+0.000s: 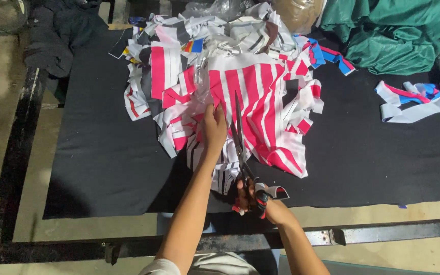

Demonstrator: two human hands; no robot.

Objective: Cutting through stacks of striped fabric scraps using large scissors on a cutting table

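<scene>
A pink-and-white striped cloth (260, 109) is spread just beyond both hands, its stripes running roughly away from the person, and a pair of long scissors (239, 140) is laid along that same axis with the blades pointing away into the fabric. The scissors are gripped at the handles by the right hand (253, 198), whose fingers are closed through the loops (the blades look nearly shut, though this cannot be told for certain). The cloth is pressed down by the left hand (214, 127), fingers curled on its near edge just left of the blades; this hand is the nearer one to the fabric.

Beyond and to the left of the hands, a heap of cut strips (179, 76) in pink, white and grey is piled. Everything is carried by a tabletop (103, 153) covered in dark felt, framed in black metal. Further right, green fabric (398, 35) and loose blue-and-white strips (408, 99) are seen; a pale concrete floor lies below.
</scene>
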